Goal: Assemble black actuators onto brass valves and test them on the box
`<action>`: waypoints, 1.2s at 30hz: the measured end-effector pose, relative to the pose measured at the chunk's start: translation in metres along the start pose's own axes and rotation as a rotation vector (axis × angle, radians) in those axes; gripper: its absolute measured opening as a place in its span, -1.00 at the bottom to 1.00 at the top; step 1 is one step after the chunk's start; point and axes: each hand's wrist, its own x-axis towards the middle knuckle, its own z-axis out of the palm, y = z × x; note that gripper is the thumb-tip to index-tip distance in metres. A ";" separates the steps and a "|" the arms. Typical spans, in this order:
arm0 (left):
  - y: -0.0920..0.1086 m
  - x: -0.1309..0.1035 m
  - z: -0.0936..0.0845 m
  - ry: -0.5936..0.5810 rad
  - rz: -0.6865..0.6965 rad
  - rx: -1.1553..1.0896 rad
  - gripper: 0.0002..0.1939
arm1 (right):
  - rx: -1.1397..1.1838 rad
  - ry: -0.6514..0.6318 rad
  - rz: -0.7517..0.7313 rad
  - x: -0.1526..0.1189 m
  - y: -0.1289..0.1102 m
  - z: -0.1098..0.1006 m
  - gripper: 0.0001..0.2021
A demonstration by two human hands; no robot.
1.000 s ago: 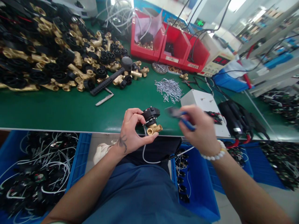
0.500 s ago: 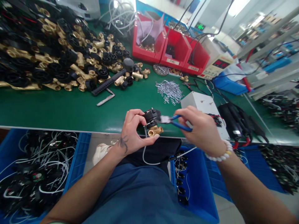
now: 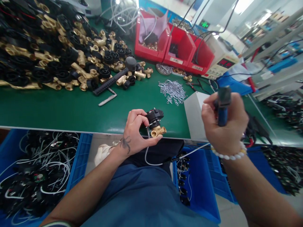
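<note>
My left hand (image 3: pixel 136 130) is closed around a brass valve with a black plastic head (image 3: pixel 155 118), held at the table's front edge. The thumb is under the brass valve body (image 3: pixel 158 130), and the fingers are on the black head. A thin metal pin shows by my fingertips, and a white cable hangs down from the assembly. My right hand (image 3: pixel 226 126) is raised to the right, above a grey-white box, closed on blue-handled pliers (image 3: pixel 222 108). Their dark head tips up toward me and looks blurred.
A heap of brass valves (image 3: pixel 81 60) covers the back left, with a black mallet (image 3: pixel 113 80) and a bent metal rod (image 3: pixel 107 98) before it. Metal clips (image 3: pixel 172 91) lie below red bins (image 3: pixel 151 53). The grey-white box (image 3: pixel 195 116) stands right; blue crates (image 3: pixel 80 157) sit below.
My right hand has drawn the pliers away from the valve, moving right and upward, and turned them. My left hand still holds the valve in nearly the same place.
</note>
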 end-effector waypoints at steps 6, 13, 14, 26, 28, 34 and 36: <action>0.000 -0.001 0.000 0.010 -0.010 0.006 -0.59 | -0.077 -0.410 -0.098 -0.004 -0.002 0.004 -0.79; 0.002 0.001 0.000 -0.011 0.011 0.018 -0.59 | -0.060 -0.376 -0.174 -0.006 -0.001 0.007 -0.79; 0.002 0.002 0.001 -0.013 0.021 0.027 -0.58 | -0.086 -0.518 -0.206 -0.006 -0.001 0.007 -0.77; 0.002 0.002 0.003 0.002 0.030 0.022 -0.58 | -0.157 -0.597 -0.121 -0.005 -0.005 0.003 -0.77; 0.002 0.002 0.003 0.003 0.024 0.012 -0.59 | -0.092 -0.375 -0.043 -0.004 -0.006 -0.001 -0.80; 0.002 0.001 0.001 0.002 0.015 0.007 -0.59 | -0.105 -0.502 -0.071 -0.002 -0.005 0.000 -0.81; 0.002 0.001 0.001 -0.001 0.003 0.012 -0.59 | -0.155 -0.613 -0.080 -0.001 -0.003 -0.002 -0.78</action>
